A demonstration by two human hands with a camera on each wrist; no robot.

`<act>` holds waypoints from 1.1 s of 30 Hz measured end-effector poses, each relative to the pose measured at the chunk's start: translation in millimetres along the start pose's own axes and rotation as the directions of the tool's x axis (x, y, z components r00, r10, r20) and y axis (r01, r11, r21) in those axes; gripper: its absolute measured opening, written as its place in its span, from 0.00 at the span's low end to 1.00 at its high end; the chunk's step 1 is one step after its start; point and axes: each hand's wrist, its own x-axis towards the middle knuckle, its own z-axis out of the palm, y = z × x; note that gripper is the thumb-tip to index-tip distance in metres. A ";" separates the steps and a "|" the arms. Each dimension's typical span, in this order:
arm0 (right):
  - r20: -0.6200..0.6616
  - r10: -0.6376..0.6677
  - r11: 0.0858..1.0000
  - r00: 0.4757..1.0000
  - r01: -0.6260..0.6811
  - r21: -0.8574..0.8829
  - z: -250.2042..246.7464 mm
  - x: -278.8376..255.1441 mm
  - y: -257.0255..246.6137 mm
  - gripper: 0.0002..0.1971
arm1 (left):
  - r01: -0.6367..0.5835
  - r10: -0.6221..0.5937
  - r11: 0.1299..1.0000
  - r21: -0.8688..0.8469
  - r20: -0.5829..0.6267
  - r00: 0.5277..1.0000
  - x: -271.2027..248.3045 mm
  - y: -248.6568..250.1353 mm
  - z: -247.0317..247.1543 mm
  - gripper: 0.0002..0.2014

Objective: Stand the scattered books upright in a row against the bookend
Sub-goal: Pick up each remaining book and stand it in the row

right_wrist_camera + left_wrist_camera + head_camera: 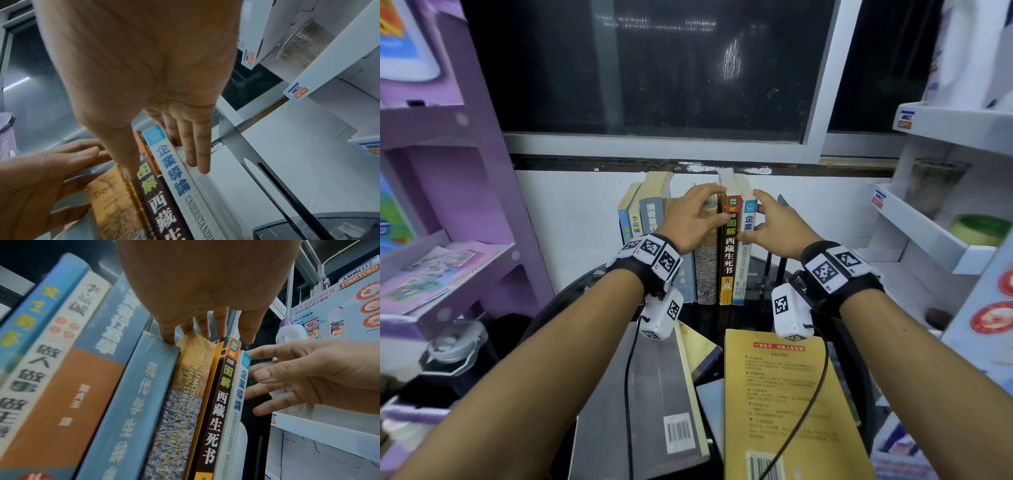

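Observation:
Several books stand upright in a row against the white wall. My left hand (698, 216) (205, 288) lays its fingers over the tops of the mottled book (705, 274) (180, 402) and its neighbours. At the row's right end stand the dark brown book (729, 253) (162, 211) and the white book (745, 260) (174, 165). My right hand (770, 222) (144, 65) presses straight fingers flat on the white book's outer cover. The black bookend (782, 202) (232, 138) stands just right, a gap apart. A grey book (654, 394) and a yellow book (787, 404) lie flat near me.
The books sit on a dark round table (561, 294). A purple shelf unit (448, 205) stands close on the left, a white shelf unit (928, 233) close on the right. A dark window (654, 68) is above the wall. A jar lid (455, 342) shows at lower left.

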 end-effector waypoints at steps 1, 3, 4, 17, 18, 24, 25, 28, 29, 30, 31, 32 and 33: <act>0.001 0.001 1.000 1.000 -0.001 0.002 0.0 -5.2 -2.5 0.40 | -0.011 0.011 1.000 0.011 -0.002 1.000 -5.2 1.9 -1.5 0.23; 0.005 -0.003 1.000 1.000 0.003 0.005 0.7 -17.4 -7.4 0.38 | -0.039 0.040 0.999 0.036 -0.013 0.999 -16.5 4.1 -4.5 0.22; 0.003 -0.012 1.000 1.000 0.012 0.005 1.4 -23.3 -9.0 0.36 | -0.048 0.049 0.998 0.046 -0.020 0.999 -22.1 4.7 -6.2 0.21; 0.244 0.074 0.981 0.967 -0.026 -0.193 46.5 -78.4 -34.3 0.41 | 0.176 -0.182 0.981 0.081 0.063 0.981 -99.0 -0.4 -34.0 0.19; 0.275 0.083 0.978 0.958 -0.025 -0.209 52.4 -80.5 -37.5 0.42 | 0.200 -0.207 0.975 0.098 0.072 0.976 -105.2 -3.5 -37.1 0.20; 0.405 0.124 0.960 0.906 -0.007 -0.279 89.0 -90.0 -53.7 0.43 | 0.384 -0.432 0.881 0.276 0.141 0.891 -140.5 -33.5 -52.5 0.24; 0.422 0.138 0.956 0.896 -0.009 -0.292 94.6 -91.5 -56.1 0.43 | 0.403 -0.462 0.861 0.309 0.147 0.875 -145.3 -39.6 -54.1 0.24; 0.458 0.175 0.945 0.871 -0.018 -0.326 108.9 -95.9 -60.4 0.43 | 0.480 -0.546 0.820 0.312 0.176 0.819 -158.7 -55.5 -57.0 0.25; 0.460 0.183 0.944 0.869 -0.025 -0.329 113.4 -96.8 -61.3 0.44 | 0.511 -0.572 0.807 0.295 0.180 0.800 -161.7 -60.2 -57.2 0.25; 0.464 0.191 0.944 0.865 -0.033 -0.328 116.8 -98.5 -62.2 0.44 | 0.538 -0.600 0.788 0.300 0.174 0.781 -165.9 -60.6 -57.4 0.26; 0.475 0.206 0.942 0.856 -0.043 -0.332 119.9 -99.9 -63.4 0.44 | 0.568 -0.633 0.761 0.314 0.165 0.757 -168.9 -62.9 -57.1 0.27; 0.487 0.217 0.941 0.846 -0.049 -0.336 122.5 -101.2 -64.7 0.43 | 0.595 -0.666 0.732 0.332 0.164 0.728 -171.5 -64.2 -56.1 0.29; 0.498 0.220 0.940 0.839 -0.045 -0.339 124.9 -102.9 -66.1 0.41 | 0.626 -0.698 0.704 0.336 0.166 0.696 -173.9 -66.4 -55.2 0.31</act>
